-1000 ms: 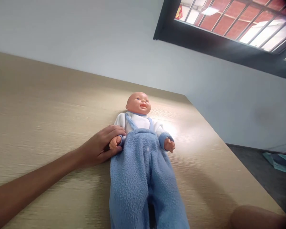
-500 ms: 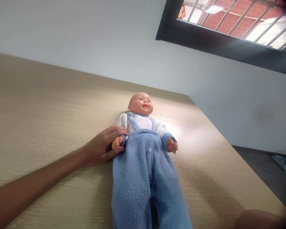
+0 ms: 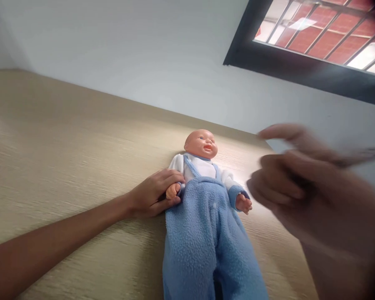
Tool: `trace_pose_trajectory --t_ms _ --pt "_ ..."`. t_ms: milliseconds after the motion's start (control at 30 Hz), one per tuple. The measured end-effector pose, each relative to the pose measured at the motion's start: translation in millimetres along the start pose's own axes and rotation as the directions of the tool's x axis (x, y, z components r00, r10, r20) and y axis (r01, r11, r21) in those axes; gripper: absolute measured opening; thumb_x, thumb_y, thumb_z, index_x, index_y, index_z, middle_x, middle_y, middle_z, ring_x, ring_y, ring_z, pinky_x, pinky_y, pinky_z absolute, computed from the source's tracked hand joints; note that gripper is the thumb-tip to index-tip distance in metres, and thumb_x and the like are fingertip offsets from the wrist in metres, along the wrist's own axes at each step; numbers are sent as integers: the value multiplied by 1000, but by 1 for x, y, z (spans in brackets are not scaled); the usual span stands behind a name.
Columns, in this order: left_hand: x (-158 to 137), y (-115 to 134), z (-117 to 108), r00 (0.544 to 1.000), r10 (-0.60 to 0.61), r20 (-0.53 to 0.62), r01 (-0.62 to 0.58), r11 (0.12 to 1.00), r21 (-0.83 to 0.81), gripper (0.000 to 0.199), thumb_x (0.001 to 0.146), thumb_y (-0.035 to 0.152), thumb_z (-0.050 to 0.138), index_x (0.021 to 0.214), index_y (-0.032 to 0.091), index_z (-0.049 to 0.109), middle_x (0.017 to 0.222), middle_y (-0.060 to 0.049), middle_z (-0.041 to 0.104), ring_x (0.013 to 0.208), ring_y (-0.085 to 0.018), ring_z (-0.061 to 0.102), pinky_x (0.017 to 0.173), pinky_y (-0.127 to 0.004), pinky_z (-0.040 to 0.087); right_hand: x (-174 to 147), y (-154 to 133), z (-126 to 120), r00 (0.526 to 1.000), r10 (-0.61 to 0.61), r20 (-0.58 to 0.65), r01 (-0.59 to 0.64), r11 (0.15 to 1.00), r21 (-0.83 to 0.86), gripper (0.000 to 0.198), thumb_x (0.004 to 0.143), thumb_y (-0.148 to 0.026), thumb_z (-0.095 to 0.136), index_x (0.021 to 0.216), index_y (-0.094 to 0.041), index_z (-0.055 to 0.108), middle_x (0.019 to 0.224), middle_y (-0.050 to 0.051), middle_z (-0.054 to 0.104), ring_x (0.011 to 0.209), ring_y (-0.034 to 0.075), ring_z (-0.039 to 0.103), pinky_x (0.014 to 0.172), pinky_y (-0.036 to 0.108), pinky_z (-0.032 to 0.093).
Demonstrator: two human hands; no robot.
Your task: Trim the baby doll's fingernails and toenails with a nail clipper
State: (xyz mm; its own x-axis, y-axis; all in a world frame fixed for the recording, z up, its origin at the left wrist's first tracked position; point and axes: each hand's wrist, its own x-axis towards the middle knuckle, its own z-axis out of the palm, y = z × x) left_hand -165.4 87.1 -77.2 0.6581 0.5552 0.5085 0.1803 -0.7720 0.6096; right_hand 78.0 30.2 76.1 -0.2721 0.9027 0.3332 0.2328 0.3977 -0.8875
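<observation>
a baby doll [image 3: 211, 212] lies on its back on the pale wood-grain counter [image 3: 81, 158], its head toward the wall and its legs running toward the camera until the lower edge of the view cuts them off. the person's left forearm [image 3: 65, 237] comes in low from the lower left corner, slanting up along the counter to the doll's side, with the left hand [image 3: 154, 191] laid flat and back uppermost. the right hand [image 3: 321, 200] is raised at the right, near the camera and blurred, index finger crooked toward the doll and the other fingers folded under. the doll has a bald, smooth head, parted red lips, a white long-sleeved top and fuzzy blue overalls with straps, its cuffs and collar blue too. the left hand is closed around the doll's forearm on that side, fingers over the sleeve and thumb below, the small plastic hand poking out between them. the right hand is partly curled; a thin thing [image 3: 367, 153] juts out behind it, too smeared to name, and i cannot tell how firmly it is gripped. beyond the counter stand the plain wall [image 3: 128, 50] and, upper right, a dark-framed, barred window [image 3: 328, 31].
</observation>
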Motion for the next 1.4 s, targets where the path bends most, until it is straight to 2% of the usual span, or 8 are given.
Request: trace_pose_trajectory --t_ms 100,200,400,500,600,800,1033,1400 --pt "0 0 1 1000 -2 -8 2 1000 4 37 101 45 53 127 19 55 132 -13 63 125 -29 56 110 -47 46 8 15 18 916 254 311 -367 843 393 14 101 -38 52 105 -26 57 60 -9 24 46 8 18 43 21 26" --pt "-1 1 3 999 20 -42 -20 1000 7 34 101 42 54 125 18 55 129 -14 64 123 -29 58 107 -45 47 11 35 37 875 257 409 -451 740 499 35 100 -57 52 99 -23 57 69 -5 31 53 9 25 51 24 34" --pt "2 9 6 995 4 -101 -7 999 -34 26 101 37 53 118 18 57 120 -12 67 116 -27 61 103 -45 49 11 64 55 965 104 239 -192 904 381 34 106 -53 48 102 -22 58 75 -3 39 64 13 38 66 29 45" --pt "3 10 7 994 -6 -110 4 1000 -23 24 101 35 51 117 18 57 118 -12 67 114 -27 62 103 -46 50 10 70 55 988 -50 146 31 991 131 34 105 -55 50 105 -23 60 83 0 50 77 16 49 76 32 47" --pt "2 9 8 992 13 -123 -13 1000 1 24 102 37 51 117 19 55 122 -13 66 117 -28 61 103 -46 50 8 72 53 986 -160 46 166 973 -161 34 102 -56 56 100 -23 62 80 0 51 72 15 48 68 29 44" --pt "2 7 8 995 -28 -100 26 999 -20 26 102 38 52 120 19 56 121 -12 66 116 -28 61 104 -47 50 3 71 52 990 -142 -5 141 984 -112 11 96 -27 65 105 -24 59 75 -5 57 58 8 51 49 22 38" --pt "1 7 7 995 -29 -92 27 999 -24 28 101 36 53 124 19 55 129 -13 64 121 -29 59 108 -48 47 -2 67 52 976 -175 131 198 961 -194 27 79 -9 62 103 -23 60 76 -3 64 60 10 59 53 23 49" --pt "-1 5 8 996 -24 -91 20 999 -48 31 101 39 52 124 19 55 125 -13 64 119 -28 60 107 -48 47 -5 68 53 935 -314 168 356 805 -476 28 72 -13 63 98 -23 62 68 -5 61 52 8 52 50 24 47"
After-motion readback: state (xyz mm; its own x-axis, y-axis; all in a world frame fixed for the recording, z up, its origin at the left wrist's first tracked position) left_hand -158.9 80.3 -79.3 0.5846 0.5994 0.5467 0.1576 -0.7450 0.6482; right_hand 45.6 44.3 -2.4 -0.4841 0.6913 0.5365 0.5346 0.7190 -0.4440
